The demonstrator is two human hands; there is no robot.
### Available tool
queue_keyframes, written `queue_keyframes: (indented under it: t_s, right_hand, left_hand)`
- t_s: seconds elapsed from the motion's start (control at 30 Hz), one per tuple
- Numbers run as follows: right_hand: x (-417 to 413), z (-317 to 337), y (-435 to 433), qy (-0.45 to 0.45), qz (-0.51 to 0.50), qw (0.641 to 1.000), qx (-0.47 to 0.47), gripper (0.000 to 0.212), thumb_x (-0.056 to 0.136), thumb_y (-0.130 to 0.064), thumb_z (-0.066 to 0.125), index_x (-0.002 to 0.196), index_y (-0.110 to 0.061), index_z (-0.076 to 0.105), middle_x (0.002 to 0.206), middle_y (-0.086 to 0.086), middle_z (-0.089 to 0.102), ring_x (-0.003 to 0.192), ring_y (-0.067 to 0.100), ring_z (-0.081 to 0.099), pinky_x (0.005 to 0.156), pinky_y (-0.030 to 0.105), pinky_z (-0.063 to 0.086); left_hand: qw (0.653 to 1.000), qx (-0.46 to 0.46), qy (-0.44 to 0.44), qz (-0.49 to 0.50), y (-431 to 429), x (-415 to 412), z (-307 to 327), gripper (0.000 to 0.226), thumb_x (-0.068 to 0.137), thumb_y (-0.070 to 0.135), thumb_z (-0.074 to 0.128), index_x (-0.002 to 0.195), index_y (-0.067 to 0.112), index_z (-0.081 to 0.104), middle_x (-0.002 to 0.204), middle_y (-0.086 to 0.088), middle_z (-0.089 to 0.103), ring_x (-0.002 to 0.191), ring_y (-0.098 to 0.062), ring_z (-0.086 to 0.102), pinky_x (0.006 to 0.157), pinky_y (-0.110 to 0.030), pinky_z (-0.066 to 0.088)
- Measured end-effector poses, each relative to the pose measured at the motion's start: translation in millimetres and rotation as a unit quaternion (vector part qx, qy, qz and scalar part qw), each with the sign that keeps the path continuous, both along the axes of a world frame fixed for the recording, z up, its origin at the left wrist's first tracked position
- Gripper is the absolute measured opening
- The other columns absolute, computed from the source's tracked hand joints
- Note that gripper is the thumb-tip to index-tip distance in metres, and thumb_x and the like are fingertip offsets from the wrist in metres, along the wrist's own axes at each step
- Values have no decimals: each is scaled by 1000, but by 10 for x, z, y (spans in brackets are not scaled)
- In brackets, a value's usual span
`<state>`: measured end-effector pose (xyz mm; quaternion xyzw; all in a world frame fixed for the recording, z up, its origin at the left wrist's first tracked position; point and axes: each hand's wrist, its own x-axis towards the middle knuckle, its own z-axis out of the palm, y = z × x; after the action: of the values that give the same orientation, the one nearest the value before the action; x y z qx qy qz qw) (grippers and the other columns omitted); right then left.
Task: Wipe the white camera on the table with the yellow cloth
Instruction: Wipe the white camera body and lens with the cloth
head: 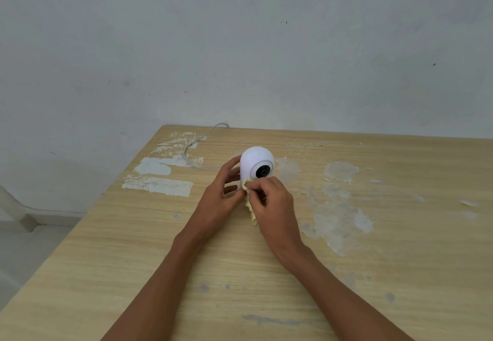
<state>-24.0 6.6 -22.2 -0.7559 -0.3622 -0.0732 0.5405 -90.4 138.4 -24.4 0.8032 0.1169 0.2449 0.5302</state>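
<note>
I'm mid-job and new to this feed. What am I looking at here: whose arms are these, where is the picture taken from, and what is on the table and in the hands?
There is no machine: a person works bare-handed, and the one picture comes from a camera on their head, looking down. The wooden table, its surface peeling, carries a white camera with a cable running back. The left hand steadies the camera's side. The right hand pinches a yellow cloth against the camera below its dark lens.
</note>
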Motion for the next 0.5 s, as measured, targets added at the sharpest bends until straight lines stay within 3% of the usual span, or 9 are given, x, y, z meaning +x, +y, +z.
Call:
queue_keyframes:
  t_s: [0.23,0.37,0.5]
  right_hand:
    - [165,-6,-126,50,-65,997,8,8,94,-6,61,94,-13,65,92,-1,62,83,7,61,71,17,50]
    - [198,29,-75,67,-77,994,36,6,94,-9,61,94,-12,65,92,0,65,84,10,62,71,17,49]
    - [245,76,-73,83,-91,989,83,8,95,-9,61,99,-14,67,94,-1,68,87,11,65,74,22,52]
  left_hand:
    - [1000,5,-6,3,8,28,-12,61,100,19,66,147,50,42,137,16,64,131,-3,59,109,-34,50]
    - [1000,0,-13,15,-35,55,18,58,98,27,69,146,48,44,134,19,64,125,3,61,100,-22,51]
    - [1000,7,-16,18,-32,67,12,58,98,26,71,146,45,44,133,14,67,123,1,63,100,-25,53]
